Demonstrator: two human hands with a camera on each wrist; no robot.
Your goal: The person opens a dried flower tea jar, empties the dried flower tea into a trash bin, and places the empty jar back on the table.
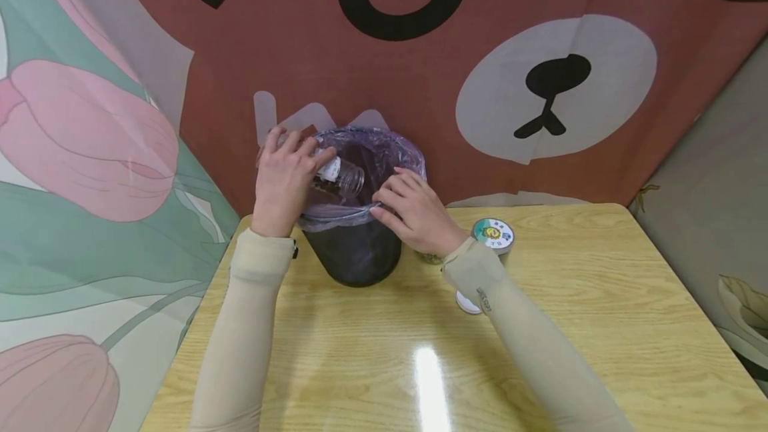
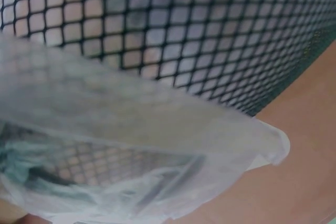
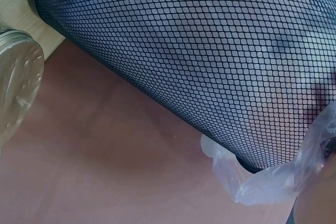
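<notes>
A black mesh waste bin (image 1: pixel 354 255), lined with a thin translucent bag (image 1: pixel 396 149), stands on the table. At the left side of its mouth my left hand (image 1: pixel 285 175) holds a clear jar (image 1: pixel 351 182) from above. This jar has a white label and tilts into the bin, its uncapped mouth facing right and some dark matter inside. My right hand (image 1: pixel 414 209) grips the bin's right rim through the bag, fingers over the edge. The left wrist view shows mesh and the bag's overhang close up, with the left fingers hidden.
Right of the bin, partly behind my right wrist, stands a jar with a printed round lid (image 1: pixel 493 233). A white round lid (image 1: pixel 468 303) lies by my right forearm on the wooden table (image 1: pixel 600 299). A printed cloth (image 1: pixel 408 72) hangs right behind the bin.
</notes>
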